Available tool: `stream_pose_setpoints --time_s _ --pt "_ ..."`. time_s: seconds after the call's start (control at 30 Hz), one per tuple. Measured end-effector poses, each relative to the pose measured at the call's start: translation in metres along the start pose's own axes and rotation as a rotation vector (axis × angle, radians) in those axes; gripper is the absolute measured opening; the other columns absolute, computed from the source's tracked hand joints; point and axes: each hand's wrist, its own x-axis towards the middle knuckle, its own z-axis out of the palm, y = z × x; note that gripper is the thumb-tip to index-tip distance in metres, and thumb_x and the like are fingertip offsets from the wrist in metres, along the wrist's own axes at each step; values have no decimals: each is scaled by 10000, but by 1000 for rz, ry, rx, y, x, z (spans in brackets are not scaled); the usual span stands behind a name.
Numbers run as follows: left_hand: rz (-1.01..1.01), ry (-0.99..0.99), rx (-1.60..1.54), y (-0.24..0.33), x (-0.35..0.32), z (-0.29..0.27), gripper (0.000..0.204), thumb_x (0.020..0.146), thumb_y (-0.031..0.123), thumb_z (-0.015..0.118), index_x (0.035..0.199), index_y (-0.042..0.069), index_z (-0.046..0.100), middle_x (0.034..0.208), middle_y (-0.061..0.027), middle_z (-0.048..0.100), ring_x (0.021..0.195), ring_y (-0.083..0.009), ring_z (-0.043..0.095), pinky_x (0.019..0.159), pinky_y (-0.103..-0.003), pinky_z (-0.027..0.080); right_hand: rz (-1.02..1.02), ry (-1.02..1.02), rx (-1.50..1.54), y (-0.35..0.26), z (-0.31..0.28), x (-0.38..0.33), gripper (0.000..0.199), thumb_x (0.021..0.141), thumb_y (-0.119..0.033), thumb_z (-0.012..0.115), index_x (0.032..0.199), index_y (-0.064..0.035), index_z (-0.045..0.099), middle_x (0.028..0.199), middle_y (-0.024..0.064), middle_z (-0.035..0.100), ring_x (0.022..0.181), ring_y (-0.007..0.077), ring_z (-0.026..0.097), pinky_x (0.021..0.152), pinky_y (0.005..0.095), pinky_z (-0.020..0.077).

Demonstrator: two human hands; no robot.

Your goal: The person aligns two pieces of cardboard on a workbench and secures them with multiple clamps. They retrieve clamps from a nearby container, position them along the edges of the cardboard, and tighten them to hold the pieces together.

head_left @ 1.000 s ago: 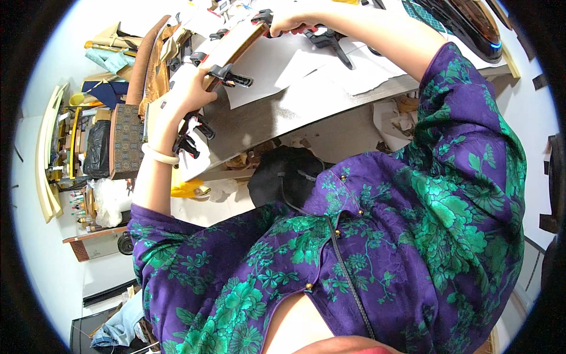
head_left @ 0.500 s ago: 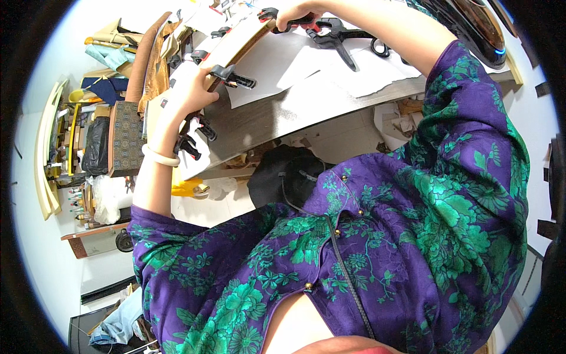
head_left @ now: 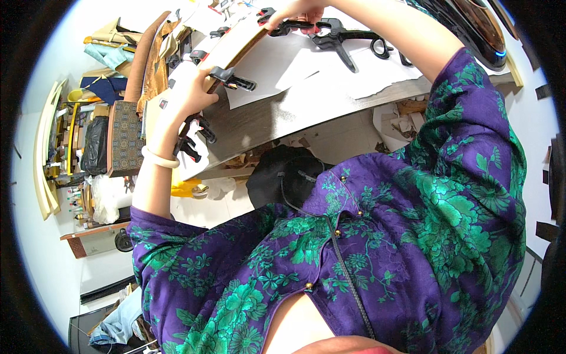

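A pale, flat board [head_left: 243, 42] with a brown edge lies at the far side of the table, with several black spring clamps along its rim. My left hand [head_left: 191, 94] grips its near left part, thumb on the close side, fingers mostly hidden behind. Just beside that hand, a black clamp [head_left: 227, 76] bites on the board's edge. At the board's far right corner, my right hand [head_left: 298, 13] closes round the handles of another black clamp [head_left: 289, 27]. More clamps [head_left: 191, 138] hang below my left wrist.
A large black spring clamp [head_left: 336, 41] and black-handled scissors [head_left: 380, 48] lie on white paper [head_left: 377, 76] right of the board. The grey table edge [head_left: 265, 127] runs in front. A patterned box [head_left: 127, 135] and rolled materials [head_left: 144, 56] crowd the left. A black round stool [head_left: 283, 177] stands below.
My right hand has shifted slightly left, its fingers moving on the clamp handles at the board's corner. My left hand and the board stay nearly in place.
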Motion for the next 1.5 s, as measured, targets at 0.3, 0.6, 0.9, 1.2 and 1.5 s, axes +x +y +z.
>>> stream_pose_setpoints --time_s 0.3,0.6,0.9,1.2,1.5 --pt "21 106 -41 4 -22 20 744 700 119 779 1405 96 542 1139 -234 659 1088 -366 643 956 -406 502 -141 529 -215 55 -69 102 450 934 -366 604 909 67 724 731 171 714 710 271 723 633 375 593" --pt "49 222 22 9 -40 22 657 691 164 799 1317 113 608 1320 -153 607 1255 -312 558 1062 -418 448 -90 398 -562 80 -31 121 435 913 -371 618 952 51 719 847 190 716 795 293 705 702 395 568" --pt "49 78 -49 1 -9 -15 645 676 205 797 1296 124 636 1050 -199 677 1005 -329 663 883 -402 521 -101 399 -682 65 -74 116 431 893 -375 633 995 36 713 962 210 718 879 315 688 772 414 542" --pt "119 73 41 -29 12 -4 560 621 245 800 1132 41 699 901 -205 692 882 -352 679 813 -406 540 -275 450 -381 -9 -28 -19 518 962 -432 545 1144 39 657 1158 212 671 1092 337 630 934 435 488" --pt "169 72 37 -26 21 -3 534 630 262 797 1096 22 699 896 -215 700 854 -354 692 794 -414 551 -597 838 -658 -47 32 -44 315 812 -272 619 841 34 690 829 256 686 833 408 686 790 474 547"
